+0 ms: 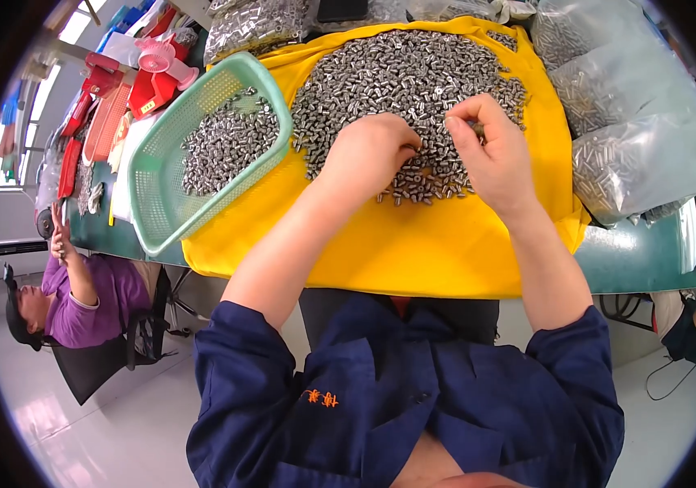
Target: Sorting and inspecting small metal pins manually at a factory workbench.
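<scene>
A wide heap of small shiny metal fittings (pixel 397 77) lies spread over a yellow cloth (pixel 364 252). My left hand (pixel 374 148) reaches into the near part of the heap with its fingers curled inward, and its fingertips are partly hidden. To its right, my right hand (pixel 496 154) is held over the heap, thumb and forefinger bent together. Whatever either hand pinches is too small or too hidden to name. Left of the heap, a light green plastic basket (pixel 157 199) rests partly on the cloth, holding a smaller pile of similar metal fittings (pixel 230 146).
Clear plastic bags of metal parts (pixel 628 163) line the right side; another bag (pixel 254 32) and a dark phone (pixel 342 10) are at the back. Red bins (pixel 151 93) and a pink fan (pixel 165 61) stand far left. A person in purple (pixel 104 293) sits at left, another at far right.
</scene>
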`<state>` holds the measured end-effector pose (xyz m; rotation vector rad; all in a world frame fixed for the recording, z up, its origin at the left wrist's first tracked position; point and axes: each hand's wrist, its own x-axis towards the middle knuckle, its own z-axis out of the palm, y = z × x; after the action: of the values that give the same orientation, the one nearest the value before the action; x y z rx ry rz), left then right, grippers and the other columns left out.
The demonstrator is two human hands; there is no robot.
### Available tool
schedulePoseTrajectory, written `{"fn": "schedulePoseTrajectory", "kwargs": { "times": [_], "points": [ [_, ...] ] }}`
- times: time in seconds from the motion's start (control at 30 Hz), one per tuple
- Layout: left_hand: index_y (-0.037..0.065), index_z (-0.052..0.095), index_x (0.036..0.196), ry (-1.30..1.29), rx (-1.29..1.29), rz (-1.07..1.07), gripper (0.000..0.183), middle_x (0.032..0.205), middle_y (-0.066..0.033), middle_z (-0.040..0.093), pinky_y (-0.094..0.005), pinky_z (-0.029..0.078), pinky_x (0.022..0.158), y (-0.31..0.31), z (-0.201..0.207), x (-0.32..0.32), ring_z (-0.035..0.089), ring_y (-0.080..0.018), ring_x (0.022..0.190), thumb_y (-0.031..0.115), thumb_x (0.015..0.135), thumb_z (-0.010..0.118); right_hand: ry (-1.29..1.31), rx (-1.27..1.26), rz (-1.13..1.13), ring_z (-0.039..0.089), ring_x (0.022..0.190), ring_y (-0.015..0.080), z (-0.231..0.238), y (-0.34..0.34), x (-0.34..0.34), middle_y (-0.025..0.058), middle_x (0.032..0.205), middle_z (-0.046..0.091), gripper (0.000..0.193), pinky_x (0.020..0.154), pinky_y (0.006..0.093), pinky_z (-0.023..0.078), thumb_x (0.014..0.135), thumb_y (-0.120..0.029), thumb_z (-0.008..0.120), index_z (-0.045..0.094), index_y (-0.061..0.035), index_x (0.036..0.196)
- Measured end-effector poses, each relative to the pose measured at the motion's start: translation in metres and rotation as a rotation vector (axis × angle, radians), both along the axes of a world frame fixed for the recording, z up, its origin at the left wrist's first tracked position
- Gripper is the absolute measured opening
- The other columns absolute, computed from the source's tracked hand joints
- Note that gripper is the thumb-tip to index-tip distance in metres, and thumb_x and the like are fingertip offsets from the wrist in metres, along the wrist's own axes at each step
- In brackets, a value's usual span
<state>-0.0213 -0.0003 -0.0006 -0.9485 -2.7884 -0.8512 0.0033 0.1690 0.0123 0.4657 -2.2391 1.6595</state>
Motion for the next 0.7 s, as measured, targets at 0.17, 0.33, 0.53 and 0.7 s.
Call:
{"fn": "schedulePoseTrajectory", "kwargs": {
  "times": [0.17, 0.33, 0.53, 0.7],
  "points": [
    [0.007, 0.064, 0.09, -0.339, 0.391, 0.117, 0.018, 0.086, -0.0064, 0.062, -0.0251, 0.046, 0.068, -0.001, 0.01, 0.006, 0.059, -0.0155, 0.075, 0.006, 0.072, 0.062, -0.127, -0.03, 0.077, 0.043, 0.056, 0.0069, -0.003, 0.004, -0.003, 0.0012, 0.066, 0.051, 0.007, 0.051, 0.0221, 0.037, 0.082, -0.01, 0.052, 0.05, -0.0031, 0.083],
    [0.001, 0.064, 0.089, -0.605, 0.784, 0.124, 0.016, 0.084, -0.0026, 0.061, -0.0197, 0.046, 0.066, -0.002, 0.009, 0.012, 0.056, -0.0067, 0.073, 0.002, 0.072, 0.064, -0.148, -0.021, 0.14, 0.041, 0.056, 0.0067, -0.004, 0.002, 0.0, 0.0004, 0.066, 0.05, 0.008, 0.051, 0.0221, 0.037, 0.081, -0.01, 0.052, 0.049, -0.0033, 0.082],
    [0.003, 0.065, 0.088, -0.496, 0.786, 0.062, 0.017, 0.084, -0.0032, 0.061, -0.02, 0.046, 0.066, -0.002, 0.005, 0.011, 0.056, -0.0085, 0.073, 0.002, 0.071, 0.064, -0.177, 0.052, 0.152, 0.044, 0.055, 0.009, 0.001, -0.001, 0.003, 0.0021, 0.065, 0.051, 0.006, 0.051, 0.0236, 0.037, 0.08, -0.009, 0.052, 0.049, -0.0034, 0.08],
    [0.002, 0.064, 0.083, -0.426, 0.738, 0.089, 0.014, 0.08, -0.0037, 0.061, -0.0213, 0.046, 0.065, -0.001, 0.003, 0.011, 0.057, -0.0096, 0.072, 0.002, 0.07, 0.065, -0.051, 0.136, 0.113, 0.049, 0.053, 0.0168, -0.001, -0.002, 0.002, 0.0073, 0.065, 0.053, 0.006, 0.051, 0.0272, 0.04, 0.078, -0.008, 0.052, 0.05, -0.0035, 0.08]
  ]
}}
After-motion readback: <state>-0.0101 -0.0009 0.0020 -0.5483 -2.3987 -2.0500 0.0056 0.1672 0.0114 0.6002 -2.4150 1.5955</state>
